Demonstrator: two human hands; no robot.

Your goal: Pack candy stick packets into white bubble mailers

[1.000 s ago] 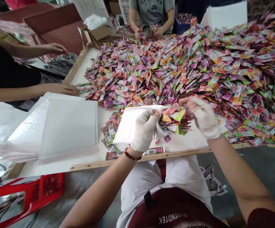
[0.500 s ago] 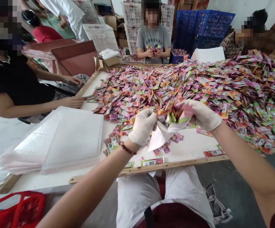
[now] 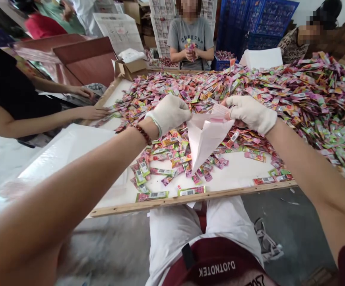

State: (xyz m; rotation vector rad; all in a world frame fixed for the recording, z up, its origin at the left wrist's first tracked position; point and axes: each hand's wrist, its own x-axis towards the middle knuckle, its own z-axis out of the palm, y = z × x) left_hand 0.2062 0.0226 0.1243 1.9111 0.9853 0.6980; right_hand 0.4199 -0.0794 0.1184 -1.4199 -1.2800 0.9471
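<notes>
Between my two gloved hands hangs a pale pinkish-white bag (image 3: pixel 207 137), its lower corner pointing down toward the table. My left hand (image 3: pixel 171 114) pinches its upper left edge. At the upper right edge, the fingers of my right hand (image 3: pixel 251 113) are closed on the bag too. Whatever lies inside the bag is hidden. Just below and behind it are loose colourful sachets (image 3: pixel 160 171) on the white tabletop. A large heap of the same sachets (image 3: pixel 280 107) spreads behind and to the right of my hands.
At left, a stack of white bags (image 3: pixel 68 147) lies partly behind my left forearm. A wooden rim (image 3: pixel 160 203) borders the table near my lap. A co-worker's hand (image 3: pixel 93 113) rests by the left edge; another person (image 3: pixel 191 39) holds sachets across the table. Blue crates (image 3: pixel 256 20) stand behind.
The bunch of sachets seen at the bag's mouth half a second ago no longer shows. Both hands have risen in the picture, and the right one now grips the bag's edge.
</notes>
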